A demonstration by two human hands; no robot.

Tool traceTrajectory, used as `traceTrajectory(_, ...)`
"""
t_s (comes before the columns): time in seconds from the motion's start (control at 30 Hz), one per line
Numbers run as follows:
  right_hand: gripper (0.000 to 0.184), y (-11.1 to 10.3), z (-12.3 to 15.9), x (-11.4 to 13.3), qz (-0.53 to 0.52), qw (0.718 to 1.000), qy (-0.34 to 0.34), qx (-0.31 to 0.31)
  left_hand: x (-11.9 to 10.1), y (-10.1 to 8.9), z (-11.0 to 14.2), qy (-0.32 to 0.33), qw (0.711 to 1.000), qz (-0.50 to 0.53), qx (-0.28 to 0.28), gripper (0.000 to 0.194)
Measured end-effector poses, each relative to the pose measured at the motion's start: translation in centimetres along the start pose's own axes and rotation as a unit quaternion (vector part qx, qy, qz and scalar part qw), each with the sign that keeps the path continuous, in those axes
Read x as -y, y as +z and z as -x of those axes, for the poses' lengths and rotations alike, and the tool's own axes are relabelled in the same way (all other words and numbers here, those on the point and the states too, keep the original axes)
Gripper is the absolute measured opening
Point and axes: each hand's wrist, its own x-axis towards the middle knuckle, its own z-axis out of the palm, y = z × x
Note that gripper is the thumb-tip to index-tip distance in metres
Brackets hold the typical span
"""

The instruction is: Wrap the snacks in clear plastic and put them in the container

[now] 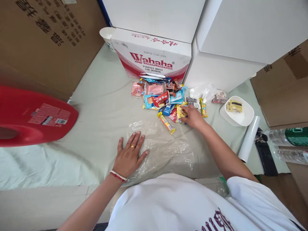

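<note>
My left hand (131,154) lies flat with fingers spread, over the left edge of a clear plastic bag (166,149) on the cloth. My right hand (193,117) has its fingers closed on a small yellow snack packet (181,112) at the near right side of a heap of wrapped snacks. In that heap are a red snack packet (161,100), a pink packet (154,89) and several blue ones. A yellow stick-shaped packet (166,123) lies at the heap's front, between my hands. Another yellow stick-shaped packet (203,108) is just beyond my right hand.
A Wahaha water carton (154,61) stands behind the heap. To the right are a white bowl (237,120) holding a yellow packet, a white roll (249,139), a black case (266,158) and plastic bottles (297,136). A red jug (36,117) is at left.
</note>
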Motion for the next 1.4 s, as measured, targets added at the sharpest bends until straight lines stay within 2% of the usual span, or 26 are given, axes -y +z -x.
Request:
traceTrajectory(0.07,0.057,0.4,1.0,0.1,-0.017,1.0,0.023,-0.004,0.1,0.2,0.0,0.004,1.0,-0.001,-0.004,0.067)
traceTrajectory(0.23,0.039,0.1,5.7,-1.2,-0.087,0.995,-0.019,-0.037,0.1,0.1,0.0,0.009,1.0,0.002,-0.005,0.067)
traceTrajectory(0.3,0.034,-0.9,6.6,-2.1,-0.142,0.988,0.029,-0.052,0.0,0.1,0.0,0.007,1.0,0.005,-0.004,0.067)
traceTrajectory(0.37,0.036,-2.2,6.5,-3.2,-0.228,0.963,0.104,-0.098,0.1,0.0,0.0,0.006,1.0,0.008,-0.005,0.067)
traceTrajectory(0.5,0.045,-5.0,3.9,-5.3,-0.363,0.883,0.212,-0.208,0.1,0.0,0.0,0.009,1.0,0.005,-0.01,0.068)
traceTrajectory(0.57,0.045,-5.9,2.3,-6.0,-0.366,0.875,0.23,-0.217,0.0,0.1,0.0,0.01,1.0,0.002,-0.013,0.068)
traceTrajectory(0.63,0.041,-6.4,0.9,-6.4,-0.323,0.895,0.217,-0.219,0.0,0.1,0.0,0.009,1.0,0.002,-0.015,0.068)
traceTrajectory(0.73,0.036,-6.3,-0.8,-6.4,-0.18,0.949,0.163,-0.203,-0.1,0.0,0.0,0.004,1.0,0.004,-0.015,0.068)
traceTrajectory(0.8,0.036,-5.7,-1.7,-6.0,-0.076,0.98,0.103,-0.153,-0.1,-0.1,-0.1,-0.001,1.0,0.006,-0.014,0.068)
traceTrajectory(0.87,0.037,-4.9,-2.5,-5.7,0.005,0.995,0.028,-0.092,-0.2,-0.2,-0.1,-0.002,1.0,0.006,-0.013,0.067)
traceTrajectory(0.93,0.045,-4.1,-3.2,-5.5,0.063,0.996,-0.04,-0.047,-0.2,-0.3,-0.1,-0.003,1.0,0.003,-0.009,0.067)
traceTrajectory(1.0,0.055,-3.6,-3.8,-5.5,0.104,0.992,-0.073,-0.015,-0.2,-0.4,-0.1,-0.004,1.0,0.0,-0.006,0.067)
traceTrajectory(1.07,0.058,-3.6,-4.2,-5.6,0.133,0.989,-0.066,0.01,-0.2,-0.4,-0.1,-0.005,1.0,-0.001,-0.004,0.067)
traceTrajectory(1.17,0.052,-4.2,-4.6,-5.5,0.167,0.985,-0.033,0.035,-0.2,-0.5,-0.1,-0.004,1.0,0.0,-0.001,0.066)
traceTrajectory(1.33,0.068,-4.8,-5.6,-5.0,0.185,0.979,-0.06,0.059,-0.2,-0.6,-0.1,-0.009,1.0,0.006,0.001,0.065)
traceTrajectory(1.4,0.067,-5.0,-5.8,-4.9,0.181,0.979,-0.056,0.072,-0.2,-0.6,-0.1,-0.013,1.0,0.013,0.003,0.064)
